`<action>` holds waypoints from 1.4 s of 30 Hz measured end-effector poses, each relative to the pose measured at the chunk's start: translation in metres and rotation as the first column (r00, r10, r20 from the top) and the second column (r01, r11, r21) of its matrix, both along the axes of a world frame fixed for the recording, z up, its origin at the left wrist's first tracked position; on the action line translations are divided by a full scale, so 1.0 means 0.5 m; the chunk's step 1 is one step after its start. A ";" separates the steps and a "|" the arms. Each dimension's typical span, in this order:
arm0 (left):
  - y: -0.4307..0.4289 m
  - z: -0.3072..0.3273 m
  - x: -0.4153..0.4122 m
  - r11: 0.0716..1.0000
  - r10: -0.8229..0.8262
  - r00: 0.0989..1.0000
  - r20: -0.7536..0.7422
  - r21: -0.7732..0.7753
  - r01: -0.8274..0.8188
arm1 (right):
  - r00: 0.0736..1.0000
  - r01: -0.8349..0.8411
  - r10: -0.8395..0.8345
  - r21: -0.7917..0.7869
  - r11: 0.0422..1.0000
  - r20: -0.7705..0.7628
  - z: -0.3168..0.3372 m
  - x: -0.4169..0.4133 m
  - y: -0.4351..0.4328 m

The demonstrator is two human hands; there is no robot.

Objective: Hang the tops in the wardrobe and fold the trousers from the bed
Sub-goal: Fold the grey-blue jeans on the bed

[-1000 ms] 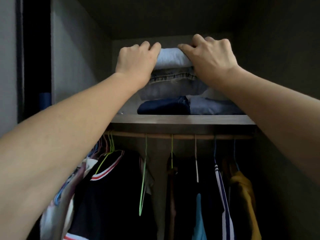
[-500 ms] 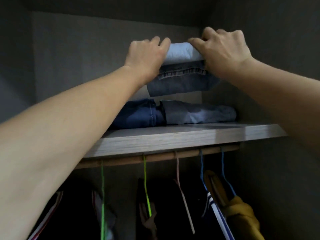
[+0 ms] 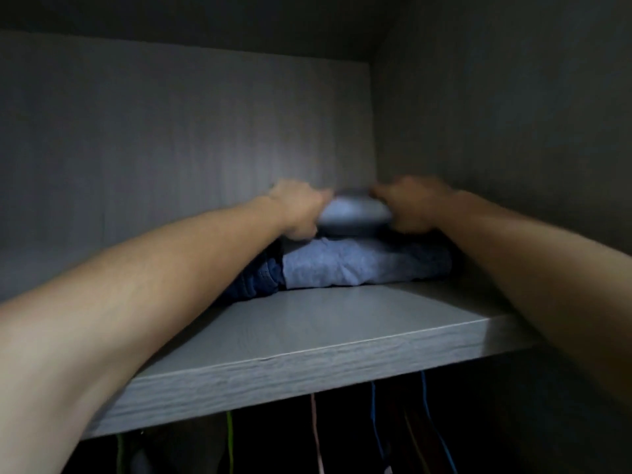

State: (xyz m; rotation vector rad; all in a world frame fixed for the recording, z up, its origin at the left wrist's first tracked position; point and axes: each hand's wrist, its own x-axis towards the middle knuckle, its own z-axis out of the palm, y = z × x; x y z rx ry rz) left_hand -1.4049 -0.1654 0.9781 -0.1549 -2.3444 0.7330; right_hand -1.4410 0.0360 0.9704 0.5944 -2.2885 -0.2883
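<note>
Since prev frame the folded trousers (image 3: 355,213) came down from mid-air onto the light-blue pair (image 3: 366,265), centre of frame, on the shelf (image 3: 307,336). L hand (image 3: 297,210) & R hand (image 3: 410,206), both blurred, grasp its ends. Dark-blue pair (image 3: 260,282) lies touching light-blue pair's left side.

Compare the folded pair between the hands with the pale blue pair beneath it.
The top pair is held between the left hand and right hand; the pale blue pair lies under it, on the shelf. The top pair looks narrower, the pale blue pair wider. Both are folded.
</note>
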 end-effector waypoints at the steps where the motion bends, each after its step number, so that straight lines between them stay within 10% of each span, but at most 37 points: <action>1: 0.002 -0.013 -0.008 1.000 0.009 0.994 0.112 0.008 -0.009 | 0.984 0.008 -0.011 0.020 1.000 0.178 -0.019 -0.012 0.000; 9: 0.002 -0.008 -0.030 0.996 -0.049 0.952 0.302 0.085 0.024 | 0.879 0.021 0.061 -0.166 0.986 0.473 -0.014 -0.038 0.018; 14: -0.006 0.021 0.023 0.801 -0.166 0.795 0.583 0.550 -0.236 | 0.857 -0.024 0.219 -0.388 0.921 0.466 -0.014 -0.007 0.030; 21: -0.019 0.011 0.153 0.895 -0.047 0.980 -0.192 0.428 0.127 | 0.989 -0.089 0.026 -0.432 0.897 -0.148 -0.032 0.088 0.052; 29: -0.051 -0.065 0.334 0.970 -0.032 0.942 -0.333 0.216 0.109 | 0.952 -0.078 -0.017 -0.296 0.952 -0.307 -0.107 0.269 0.038; 42: 0.046 -0.179 0.473 0.840 -0.264 0.880 -0.394 0.354 0.410 | 0.847 0.174 -0.276 -0.255 0.951 -0.454 -0.236 0.605 0.190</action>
